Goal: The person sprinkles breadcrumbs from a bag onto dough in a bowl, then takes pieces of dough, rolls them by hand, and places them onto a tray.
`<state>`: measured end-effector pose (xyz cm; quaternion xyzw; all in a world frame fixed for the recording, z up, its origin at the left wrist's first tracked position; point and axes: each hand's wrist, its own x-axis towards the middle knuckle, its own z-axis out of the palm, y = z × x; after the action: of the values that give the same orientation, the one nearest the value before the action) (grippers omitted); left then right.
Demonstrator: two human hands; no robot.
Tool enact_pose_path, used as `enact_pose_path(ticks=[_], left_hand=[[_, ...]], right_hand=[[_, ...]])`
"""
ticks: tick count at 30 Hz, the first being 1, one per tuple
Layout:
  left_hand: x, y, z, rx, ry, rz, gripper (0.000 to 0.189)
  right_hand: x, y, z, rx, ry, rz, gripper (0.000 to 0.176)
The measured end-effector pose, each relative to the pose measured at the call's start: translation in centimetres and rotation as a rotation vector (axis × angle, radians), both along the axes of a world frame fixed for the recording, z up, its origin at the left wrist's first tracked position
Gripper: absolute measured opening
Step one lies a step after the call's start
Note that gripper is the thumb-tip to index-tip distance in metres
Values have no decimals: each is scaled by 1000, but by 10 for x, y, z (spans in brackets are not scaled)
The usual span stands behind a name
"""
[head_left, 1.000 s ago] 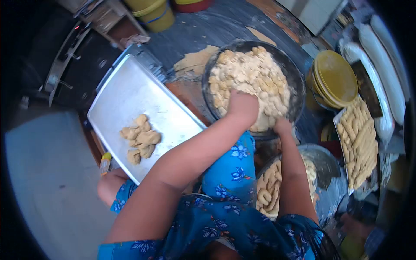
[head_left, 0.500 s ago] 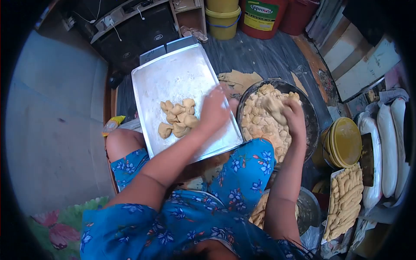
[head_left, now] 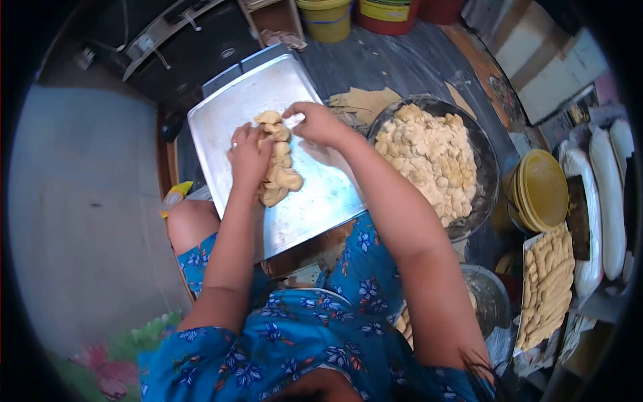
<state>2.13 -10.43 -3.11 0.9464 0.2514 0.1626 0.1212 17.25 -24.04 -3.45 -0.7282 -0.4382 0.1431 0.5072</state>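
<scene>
On the metal baking tray (head_left: 224, 124) across my lap lies an uneven column of dough pieces (head_left: 282, 175). My left hand (head_left: 249, 157), with a ring on one finger, rests along the left side of the dough, its fingers spread and touching the upper pieces. Just right of the topmost piece is my right hand (head_left: 315, 124), thumb and fingers apart with bare tray visible between them. To the right stands a large dark basin (head_left: 492, 181) heaped with floury dough lumps (head_left: 429, 161).
Right of the basin is a yellow lidded bucket (head_left: 544, 191). A tray of shaped dough strips (head_left: 546, 288) stands below it, beside filled white bags (head_left: 606, 194). Another metal basin (head_left: 492, 301) sits near my right arm. Further buckets (head_left: 328, 19) line the back.
My right hand has moved left from the basin to the tray, and the lump it held is out of it. My left hand has moved left onto the dough, which now forms a longer column.
</scene>
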Motion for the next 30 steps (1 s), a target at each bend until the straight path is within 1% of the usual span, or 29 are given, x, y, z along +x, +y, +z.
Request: enact_pose_path(ticks=[1,3,5,6,8,9,10,11,12,13,14,15,16,17,18,19,21,24,27,29,30], left_hand=[[2,4,-1,61,-72,-15,45],[10,-1,-2,158,-229,-73,45],[18,-22,19,216,-232,-258,49],[21,-28,22,308,14,-257,55],[31,-23,25,185,287,-110,58],[37,-21,26,133,419,-25,59],[40,-20,25,158,391,-8,60],[41,-19,24,184,365,11,61],[44,-21,24,209,338,35,61],[49,-31,26,207,253,-90,62],[53,-53,31,203,169,-214,63],[57,-77,37,196,82,-334,63],[61,-107,47,142,69,-445,64],[65,-139,56,85,55,-558,66],[67,-164,61,66,28,-667,66],[70,-187,62,48,-1,-776,66],[71,-229,58,74,26,-873,63],[71,-260,49,-51,68,-1001,57],[81,-253,21,-54,75,-942,54],[85,-240,10,-96,62,-869,51],[86,-233,8,-106,57,-844,51]], right_hand=[[7,-17,18,-22,-79,-26,35],[34,-52,32,28,-154,-149,35],[54,-109,51,163,113,-226,37],[60,-141,52,223,195,-330,38],[70,-203,21,439,462,-608,39],[73,-238,-10,479,552,-704,42],[71,-271,-49,350,594,-857,45],[71,-305,-102,16,461,-1004,48],[70,-343,-168,-176,485,-1032,57],[54,-368,-207,-343,529,-1074,66],[34,-388,-233,-494,507,-1073,74],[15,-394,-252,-636,537,-1187,77],[-4,-396,-272,-783,565,-1298,80],[-20,-394,-322,-780,546,-1267,76],[-33,-393,-360,-775,526,-1238,71],[-43,-384,-351,-805,441,-1250,65],[-55,-351,-316,-862,269,-1266,54],[-56,-347,-311,-723,351,-1086,44],[-52,-341,-293,-597,335,-894,41],[-46,-315,-260,-669,296,-733,53],[-47,-296,-244,-744,285,-707,63]])
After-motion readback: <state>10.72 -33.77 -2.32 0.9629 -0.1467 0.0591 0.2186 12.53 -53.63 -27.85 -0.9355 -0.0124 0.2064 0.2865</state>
